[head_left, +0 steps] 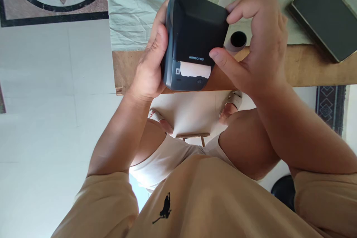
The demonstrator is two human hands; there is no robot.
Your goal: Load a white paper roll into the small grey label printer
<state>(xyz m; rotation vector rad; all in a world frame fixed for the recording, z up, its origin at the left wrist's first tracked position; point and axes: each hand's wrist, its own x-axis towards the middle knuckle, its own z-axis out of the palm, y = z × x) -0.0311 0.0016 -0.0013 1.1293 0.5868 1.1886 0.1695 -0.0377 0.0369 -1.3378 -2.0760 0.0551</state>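
A dark label printer (199, 26) marked NIIMBOT is held up over the table's front edge, tilted. White label paper (195, 70) with a torn edge sticks out of its slot, above a power button. My left hand (153, 55) is closed round the printer's left side, thumb along the edge and the other fingers hidden behind. At the right side, my right hand (256, 37) touches the printer's lid with thumb and forefinger, gripping its edge. Behind that hand's gap, a small white roll (235, 46) with a dark core stands on the table.
The wooden table (301, 61) is covered by a pale green cloth (136, 11). A smartphone (326, 18) with a dark screen lies at the right. Beyond the cloth at upper left is a patterned floor inlay (33, 11). A dark patterned mat (330, 108) lies on the floor at right.
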